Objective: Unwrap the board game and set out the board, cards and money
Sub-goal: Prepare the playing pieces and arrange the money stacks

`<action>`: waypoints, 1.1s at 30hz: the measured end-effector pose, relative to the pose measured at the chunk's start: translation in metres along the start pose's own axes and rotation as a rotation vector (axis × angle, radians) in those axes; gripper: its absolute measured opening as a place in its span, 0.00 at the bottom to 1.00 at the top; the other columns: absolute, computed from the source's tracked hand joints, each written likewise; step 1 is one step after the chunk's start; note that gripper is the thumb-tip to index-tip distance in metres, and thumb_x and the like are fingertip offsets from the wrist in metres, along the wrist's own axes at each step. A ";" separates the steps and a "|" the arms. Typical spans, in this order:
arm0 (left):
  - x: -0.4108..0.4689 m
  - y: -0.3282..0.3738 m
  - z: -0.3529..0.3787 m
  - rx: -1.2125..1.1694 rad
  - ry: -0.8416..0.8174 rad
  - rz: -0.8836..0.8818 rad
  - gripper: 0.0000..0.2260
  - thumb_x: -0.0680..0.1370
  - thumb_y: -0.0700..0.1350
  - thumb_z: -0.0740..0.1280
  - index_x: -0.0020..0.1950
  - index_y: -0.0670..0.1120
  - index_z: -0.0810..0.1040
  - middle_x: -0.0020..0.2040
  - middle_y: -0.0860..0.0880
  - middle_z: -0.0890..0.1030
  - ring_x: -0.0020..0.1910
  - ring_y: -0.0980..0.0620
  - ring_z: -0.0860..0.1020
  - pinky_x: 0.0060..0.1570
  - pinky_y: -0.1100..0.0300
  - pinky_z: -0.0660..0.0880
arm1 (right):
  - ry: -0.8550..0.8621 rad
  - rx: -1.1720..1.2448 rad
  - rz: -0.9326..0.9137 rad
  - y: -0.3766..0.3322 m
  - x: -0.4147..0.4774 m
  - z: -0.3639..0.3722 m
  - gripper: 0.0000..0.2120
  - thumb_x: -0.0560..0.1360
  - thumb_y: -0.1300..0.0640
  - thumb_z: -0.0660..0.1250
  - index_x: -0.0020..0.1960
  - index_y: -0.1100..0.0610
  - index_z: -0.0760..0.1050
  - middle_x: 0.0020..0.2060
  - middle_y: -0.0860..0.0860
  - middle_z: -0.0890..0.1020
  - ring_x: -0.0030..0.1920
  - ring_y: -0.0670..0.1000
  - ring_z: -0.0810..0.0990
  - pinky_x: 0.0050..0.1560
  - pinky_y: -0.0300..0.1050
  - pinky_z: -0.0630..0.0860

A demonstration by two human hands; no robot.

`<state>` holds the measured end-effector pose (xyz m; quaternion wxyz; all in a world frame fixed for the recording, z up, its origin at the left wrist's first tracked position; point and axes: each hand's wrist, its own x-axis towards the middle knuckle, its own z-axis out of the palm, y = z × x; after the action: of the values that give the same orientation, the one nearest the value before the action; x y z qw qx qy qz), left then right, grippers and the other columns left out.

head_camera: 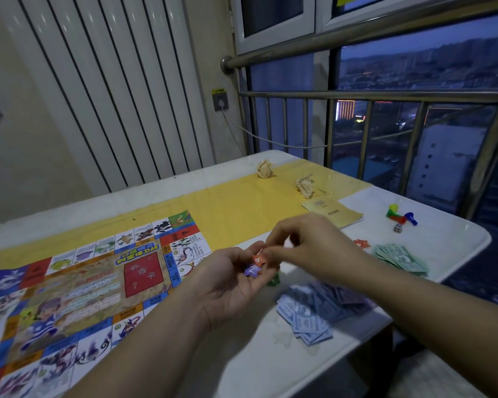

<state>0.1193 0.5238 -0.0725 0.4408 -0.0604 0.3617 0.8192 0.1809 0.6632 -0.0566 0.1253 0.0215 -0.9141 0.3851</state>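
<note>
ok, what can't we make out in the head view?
All head view.
right hand: fingertips motion-blurred, grip unclear.
star tokens in the left hand: curled fingers hide the count.
green piece: mostly hidden behind the left hand.
board: cut by left and bottom edges; left forearm covers part.
die: too small to read.
blue paper pile: print blurred.

One game board (78,285) is laid out. Two crumpled paper balls (264,168) are counted, one stack of yellow cards (335,211) and one die (397,227). Four star tokens (252,270) are seen: orange, purple, green, red. Two heaps of money (400,258) are spread, green and blue. The bunched pawns (397,219) cannot be counted.
</note>
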 end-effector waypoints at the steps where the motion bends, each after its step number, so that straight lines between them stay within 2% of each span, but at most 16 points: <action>1: -0.001 0.000 0.002 0.009 0.023 0.010 0.14 0.77 0.30 0.51 0.57 0.32 0.73 0.54 0.31 0.77 0.52 0.38 0.77 0.50 0.43 0.77 | 0.055 -0.045 -0.002 0.006 0.001 -0.010 0.04 0.72 0.56 0.72 0.39 0.49 0.79 0.30 0.41 0.77 0.31 0.31 0.73 0.33 0.26 0.67; 4: -0.004 0.001 0.005 0.039 0.081 0.026 0.12 0.78 0.28 0.51 0.52 0.31 0.73 0.53 0.30 0.77 0.51 0.36 0.76 0.57 0.40 0.69 | 0.158 -0.333 0.034 0.037 0.008 -0.040 0.05 0.72 0.52 0.72 0.39 0.47 0.77 0.36 0.42 0.79 0.37 0.38 0.75 0.37 0.32 0.69; 6: -0.001 0.000 0.005 0.044 0.089 0.024 0.13 0.78 0.27 0.51 0.52 0.31 0.74 0.54 0.31 0.77 0.49 0.36 0.77 0.58 0.41 0.68 | 0.093 -0.613 0.081 0.057 0.010 -0.050 0.02 0.74 0.51 0.69 0.44 0.48 0.80 0.42 0.44 0.81 0.43 0.45 0.77 0.42 0.41 0.72; 8: 0.002 -0.002 0.005 0.046 0.083 0.017 0.12 0.78 0.27 0.51 0.52 0.31 0.74 0.54 0.31 0.77 0.48 0.36 0.77 0.59 0.42 0.69 | 0.001 -0.829 0.060 0.072 0.010 -0.052 0.06 0.77 0.52 0.65 0.51 0.48 0.81 0.48 0.46 0.81 0.49 0.48 0.77 0.44 0.41 0.70; 11: 0.007 -0.006 0.008 0.053 0.071 0.017 0.12 0.79 0.27 0.52 0.52 0.31 0.74 0.52 0.32 0.78 0.47 0.38 0.78 0.59 0.44 0.70 | -0.065 -0.999 -0.019 0.078 0.009 -0.047 0.10 0.78 0.53 0.62 0.55 0.47 0.80 0.51 0.46 0.81 0.53 0.50 0.75 0.44 0.42 0.62; 13: 0.009 -0.008 0.009 0.075 0.070 0.023 0.11 0.79 0.28 0.53 0.51 0.31 0.75 0.50 0.34 0.79 0.46 0.40 0.78 0.56 0.48 0.76 | -0.106 -1.053 -0.014 0.078 0.010 -0.043 0.10 0.79 0.54 0.61 0.51 0.46 0.80 0.47 0.46 0.79 0.52 0.52 0.75 0.43 0.43 0.59; 14: 0.010 -0.009 0.009 0.093 0.074 0.025 0.11 0.79 0.28 0.54 0.51 0.32 0.75 0.50 0.34 0.79 0.45 0.40 0.79 0.49 0.51 0.79 | -0.130 -1.063 0.002 0.077 0.010 -0.042 0.10 0.79 0.55 0.60 0.44 0.46 0.79 0.43 0.46 0.77 0.51 0.53 0.74 0.43 0.43 0.58; 16: 0.012 -0.010 0.009 0.132 0.087 0.029 0.10 0.79 0.28 0.54 0.51 0.32 0.76 0.49 0.35 0.80 0.45 0.41 0.79 0.43 0.54 0.78 | -0.157 -1.040 0.037 0.078 0.011 -0.039 0.11 0.78 0.56 0.61 0.39 0.47 0.77 0.40 0.47 0.76 0.48 0.52 0.73 0.42 0.44 0.58; 19: 0.012 -0.011 0.011 0.170 0.102 0.042 0.09 0.79 0.28 0.56 0.52 0.31 0.76 0.50 0.35 0.80 0.46 0.42 0.79 0.42 0.55 0.79 | -0.182 -0.840 0.143 0.075 0.012 -0.045 0.10 0.78 0.51 0.62 0.51 0.50 0.82 0.49 0.47 0.82 0.50 0.50 0.77 0.47 0.45 0.67; 21: 0.012 -0.011 0.011 0.187 0.112 0.050 0.08 0.78 0.28 0.57 0.51 0.30 0.76 0.49 0.35 0.81 0.47 0.42 0.79 0.44 0.55 0.79 | -0.156 -0.581 0.233 0.067 0.011 -0.055 0.11 0.79 0.51 0.63 0.55 0.52 0.81 0.53 0.46 0.83 0.51 0.49 0.79 0.54 0.45 0.74; 22: 0.012 -0.012 0.011 0.197 0.116 0.051 0.08 0.78 0.29 0.58 0.51 0.31 0.76 0.48 0.36 0.81 0.46 0.43 0.79 0.44 0.56 0.79 | -0.107 -0.450 0.250 0.061 0.011 -0.060 0.11 0.79 0.52 0.62 0.56 0.53 0.81 0.53 0.47 0.83 0.51 0.50 0.80 0.53 0.46 0.76; 25: 0.015 -0.017 0.013 0.209 0.125 0.045 0.07 0.78 0.29 0.59 0.50 0.31 0.77 0.46 0.36 0.81 0.44 0.44 0.80 0.39 0.57 0.79 | 0.092 -0.178 0.227 0.044 0.010 -0.072 0.10 0.79 0.52 0.62 0.55 0.51 0.80 0.46 0.44 0.83 0.43 0.46 0.80 0.40 0.37 0.73; 26: 0.015 -0.019 0.014 0.208 0.123 0.039 0.07 0.78 0.29 0.59 0.50 0.32 0.77 0.47 0.36 0.81 0.44 0.44 0.80 0.38 0.57 0.79 | 0.103 -0.114 0.220 0.038 0.008 -0.072 0.10 0.78 0.52 0.62 0.54 0.50 0.80 0.46 0.43 0.83 0.42 0.45 0.79 0.39 0.35 0.72; 28: 0.016 -0.022 0.016 0.220 0.107 0.029 0.07 0.78 0.29 0.60 0.51 0.32 0.77 0.47 0.36 0.81 0.44 0.45 0.80 0.39 0.57 0.79 | -0.003 -0.057 0.208 0.029 0.005 -0.066 0.10 0.77 0.50 0.64 0.54 0.50 0.80 0.46 0.43 0.83 0.43 0.46 0.80 0.42 0.36 0.74; 30: 0.016 -0.024 0.018 0.253 0.077 0.024 0.08 0.78 0.30 0.60 0.53 0.32 0.77 0.46 0.36 0.81 0.43 0.46 0.80 0.38 0.59 0.80 | -0.149 -0.079 0.184 0.026 0.002 -0.053 0.09 0.75 0.49 0.67 0.52 0.49 0.81 0.46 0.43 0.84 0.43 0.42 0.80 0.44 0.37 0.75; 33: 0.015 -0.025 0.020 0.299 0.044 0.012 0.09 0.78 0.30 0.60 0.54 0.33 0.78 0.44 0.37 0.81 0.37 0.49 0.82 0.34 0.62 0.81 | -0.236 -0.101 0.137 0.024 0.001 -0.039 0.05 0.73 0.49 0.70 0.45 0.49 0.82 0.41 0.45 0.84 0.40 0.42 0.80 0.43 0.39 0.76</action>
<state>0.1334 0.5555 -0.0776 0.4319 -0.0096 0.4896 0.7574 0.1846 0.7081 -0.0471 -0.0088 -0.0021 -0.9399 0.3413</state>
